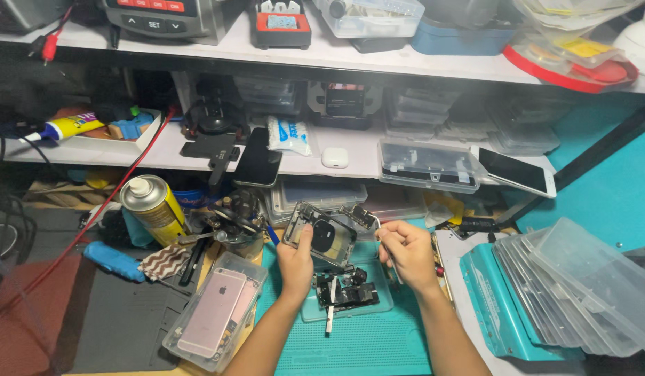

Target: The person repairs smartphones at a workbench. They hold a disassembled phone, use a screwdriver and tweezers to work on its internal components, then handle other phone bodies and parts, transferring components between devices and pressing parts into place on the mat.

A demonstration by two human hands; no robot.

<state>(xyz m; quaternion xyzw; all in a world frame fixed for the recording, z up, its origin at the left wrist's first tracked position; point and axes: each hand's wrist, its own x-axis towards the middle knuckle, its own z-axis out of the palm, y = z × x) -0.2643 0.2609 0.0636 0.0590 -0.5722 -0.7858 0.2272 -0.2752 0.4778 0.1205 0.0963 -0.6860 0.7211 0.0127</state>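
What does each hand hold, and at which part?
Left hand holds the phone housing by its lower edge. Right hand pinches tweezers near their top.

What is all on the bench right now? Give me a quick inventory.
phone housing: 1, clear and dark, held up at centre
tweezers: 1, metal, at the housing's edge
parts tray: 1, clear, dark parts, below the hands
pink phone: 1, in a clear box, lower left
spray can: 1, yellow, left
clear cases: a stack, right
left hand: holds the housing
right hand: grips the tweezers
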